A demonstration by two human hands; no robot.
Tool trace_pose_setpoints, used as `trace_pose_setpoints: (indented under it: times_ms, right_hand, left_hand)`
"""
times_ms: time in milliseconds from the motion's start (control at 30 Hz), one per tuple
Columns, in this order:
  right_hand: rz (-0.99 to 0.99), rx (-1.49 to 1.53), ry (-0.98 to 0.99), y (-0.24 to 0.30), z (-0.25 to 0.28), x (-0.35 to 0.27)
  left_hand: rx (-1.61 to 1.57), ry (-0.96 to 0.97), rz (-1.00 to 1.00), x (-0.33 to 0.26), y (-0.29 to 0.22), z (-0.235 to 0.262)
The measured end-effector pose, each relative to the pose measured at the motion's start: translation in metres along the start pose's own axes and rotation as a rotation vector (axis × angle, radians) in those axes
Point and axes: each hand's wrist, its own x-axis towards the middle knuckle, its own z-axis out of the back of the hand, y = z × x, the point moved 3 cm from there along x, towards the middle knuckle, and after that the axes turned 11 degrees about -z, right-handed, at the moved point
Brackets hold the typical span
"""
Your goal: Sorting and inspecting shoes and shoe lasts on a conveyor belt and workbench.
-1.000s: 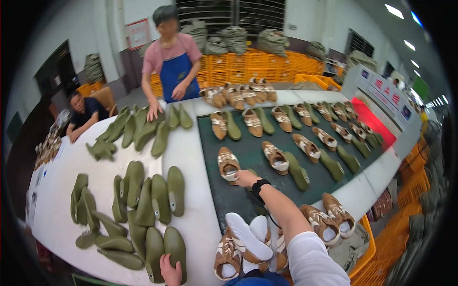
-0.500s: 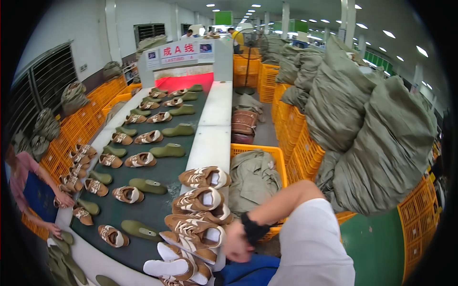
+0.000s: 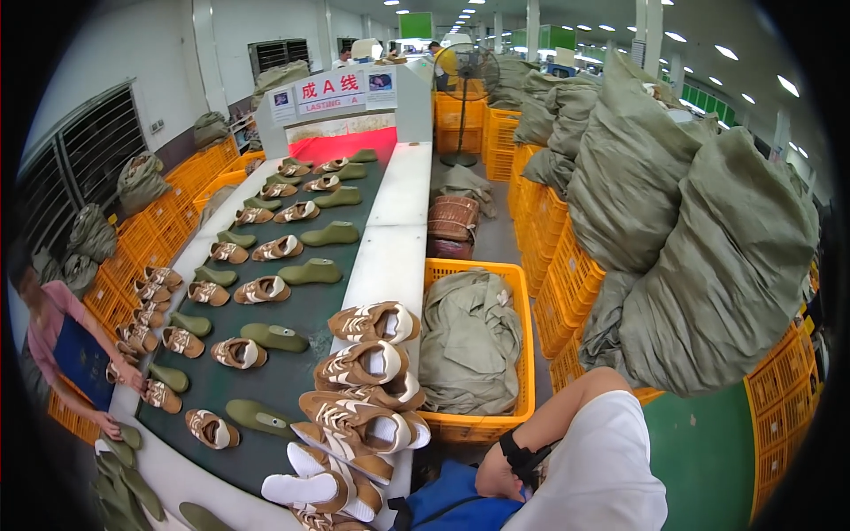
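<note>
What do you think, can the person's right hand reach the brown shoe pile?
Probably yes: the right hand, by the blue garment, has the brown shoe pile close on its left, and nothing seems to block the way.

From my remote view, I see a white rectangular sign with large red characters above smaller red lettering, on a pale grey boxy hood. Two small pictured placards flank it, their print too small to read.

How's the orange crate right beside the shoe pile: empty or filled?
Not empty: bunched grey-green cloth lies inside the orange crate. Cannot tell what's underneath.
</note>
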Motion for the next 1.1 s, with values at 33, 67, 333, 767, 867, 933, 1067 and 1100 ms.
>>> trace_pose_setpoints:
  times_ms: [33,67,333,767,867,933,1067,1100]
  right_hand:
    - [0.134,-0.059,0.103,-0.027,-0.009,-0.005]
    - [0.266,-0.12,0.209,-0.055,-0.017,-0.01]
    - [0.467,-0.272,0.266,-0.085,-0.041,0.046]
    - [0.505,-0.131,0.477,-0.127,-0.049,0.072]
    - [0.516,-0.126,0.459,-0.122,-0.045,0.077]
    - [0.519,-0.106,0.444,-0.115,-0.048,0.081]
    - [0.533,-0.065,0.422,-0.098,-0.056,0.093]
    - [0.537,-0.052,0.414,-0.092,-0.057,0.096]
  left_hand:
    - [0.022,-0.003,0.009,-0.003,-0.005,0.002]
    - [0.043,-0.005,0.02,-0.006,-0.01,0.004]
    - [-0.205,-0.007,0.005,-0.014,-0.039,0.026]
    - [-1.089,0.008,0.108,0.125,-0.025,-0.007]
    - [-1.103,0.03,-0.013,0.198,-0.059,-0.013]
    - [-1.025,0.005,-0.07,0.243,-0.095,-0.015]
    - [-0.916,-0.098,-0.151,0.305,-0.15,-0.032]
    - [-0.541,-0.093,-0.224,0.319,-0.156,-0.038]
